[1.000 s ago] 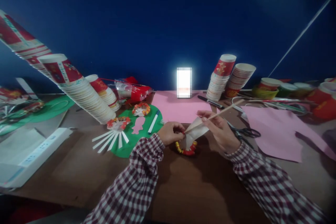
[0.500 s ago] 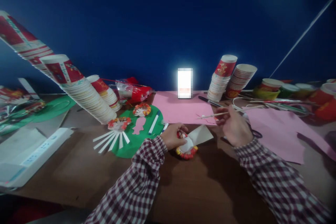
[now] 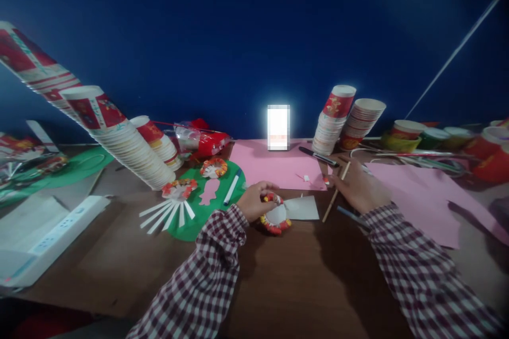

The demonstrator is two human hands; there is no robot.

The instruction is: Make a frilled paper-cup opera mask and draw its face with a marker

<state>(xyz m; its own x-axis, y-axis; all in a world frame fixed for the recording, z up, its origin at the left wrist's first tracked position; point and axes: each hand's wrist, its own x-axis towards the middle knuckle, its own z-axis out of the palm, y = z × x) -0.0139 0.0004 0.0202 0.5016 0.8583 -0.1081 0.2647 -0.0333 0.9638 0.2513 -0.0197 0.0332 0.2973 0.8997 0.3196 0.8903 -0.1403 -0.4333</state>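
My left hand (image 3: 256, 202) is closed on the top left edge of a cut paper cup (image 3: 276, 216), whose red and yellow strips curl round a white disc. A pale rectangular card (image 3: 303, 208) lies against its right side. To the right, my right hand (image 3: 363, 186) is slightly blurred, thumb and fingers about the upper part of a thin wooden stick (image 3: 331, 205). The stick slants down toward the card's right end. A blue pen-like thing (image 3: 352, 217) lies below that hand, partly hidden by the sleeve.
Left, a green sheet (image 3: 191, 230) bears a pink paper fish (image 3: 209, 190), a marker (image 3: 233, 187) and a curled cup (image 3: 214, 168). Tall cup stacks (image 3: 131, 143) lean nearby. Behind are a pink sheet (image 3: 258, 164), a bright screen (image 3: 279, 127) and a black pen (image 3: 318, 156). A power strip (image 3: 59, 238) lies left.
My right hand has moved slightly right, and the stick has swung from nearly level to a steep slant. The card has dropped flatter, and the curled cup has tipped to show its disc.
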